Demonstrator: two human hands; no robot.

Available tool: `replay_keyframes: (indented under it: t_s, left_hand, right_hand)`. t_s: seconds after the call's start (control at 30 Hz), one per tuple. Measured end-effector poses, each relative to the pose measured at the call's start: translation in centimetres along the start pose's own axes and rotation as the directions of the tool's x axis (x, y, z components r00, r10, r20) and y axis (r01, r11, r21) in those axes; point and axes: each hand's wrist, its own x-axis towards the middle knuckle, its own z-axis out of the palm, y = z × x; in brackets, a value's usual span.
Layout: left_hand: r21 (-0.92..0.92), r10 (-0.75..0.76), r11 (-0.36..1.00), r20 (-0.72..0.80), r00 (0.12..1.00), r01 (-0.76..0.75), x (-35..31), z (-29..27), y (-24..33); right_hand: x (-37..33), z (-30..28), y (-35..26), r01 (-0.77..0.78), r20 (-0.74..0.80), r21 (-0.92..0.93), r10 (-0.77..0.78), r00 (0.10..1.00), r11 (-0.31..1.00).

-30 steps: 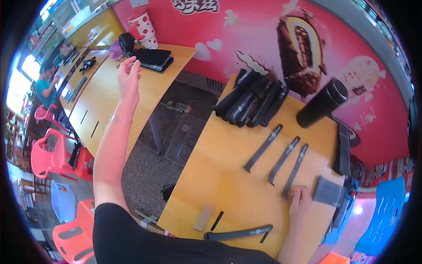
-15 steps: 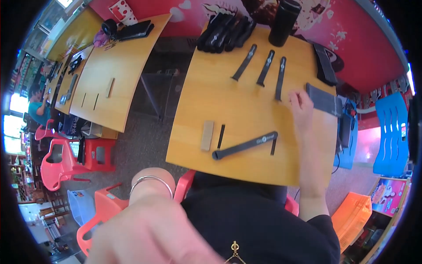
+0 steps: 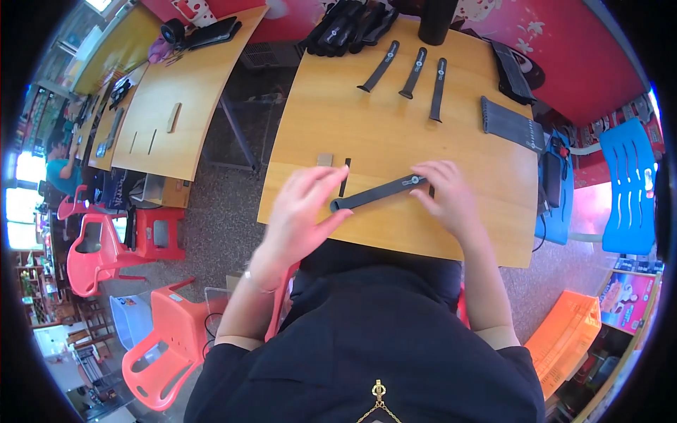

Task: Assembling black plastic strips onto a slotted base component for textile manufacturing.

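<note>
A dark grey strap (image 3: 381, 192) with small pale print lies slanted on the near part of the wooden table (image 3: 395, 229). Its left end is folded into a small loop. My left hand (image 3: 300, 211) is open beside that loop, thumb and fingers apart. Around the strap's right end hovers or rests my right hand (image 3: 449, 197), its fingers over the tip and its thumb apart below. Whether it touches the strap I cannot tell. A thin black strip (image 3: 345, 176) lies by my left fingertips, and a tan block (image 3: 324, 160) is partly covered by that hand.
Three similar straps (image 3: 415, 74) lie in a row farther back. Behind them are a pile of black straps (image 3: 349, 28) and a black cylinder (image 3: 437, 21). Flat grey pouches (image 3: 511, 123) lie at right. Another table (image 3: 176, 84) and red chairs (image 3: 169, 338) stand left.
My left hand has come from low in front onto the table by the strap's loop. My right hand has moved down from the far straps to the near strap's right end. The view has shifted.
</note>
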Motion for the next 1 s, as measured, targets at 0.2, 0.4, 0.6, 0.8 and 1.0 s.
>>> replay_keyframes:
  t_s: [0.2,0.4,0.6,0.8,1.0]
  left_hand:
    - [0.229,-0.120,0.969,0.088,0.989,0.097,-2.6,6.0,-2.8]
    - [0.146,-0.104,0.985,0.085,0.991,0.091,-2.1,5.7,-2.5]
    - [-0.397,-0.308,0.839,0.217,0.926,0.372,-1.8,4.6,-0.2]
    - [-0.796,-0.371,0.451,0.245,0.896,0.404,0.1,5.3,0.3]
    - [-0.797,-0.433,0.564,-0.062,0.899,0.216,2.7,0.7,2.8]
  right_hand:
    - [1.3,3.1,-1.6,0.199,0.152,-0.128,-0.179,0.972,0.971]
    - [1.3,2.5,-1.2,0.183,0.280,-0.090,-0.152,0.948,0.979]
    - [1.4,-0.5,-0.6,0.096,0.149,0.153,-0.119,0.982,0.984]
    - [1.0,-3.7,10.6,-0.212,-0.331,-0.121,0.162,0.930,0.970]
    - [0.4,-3.9,9.2,-0.292,-0.124,-0.024,0.287,0.950,0.956]
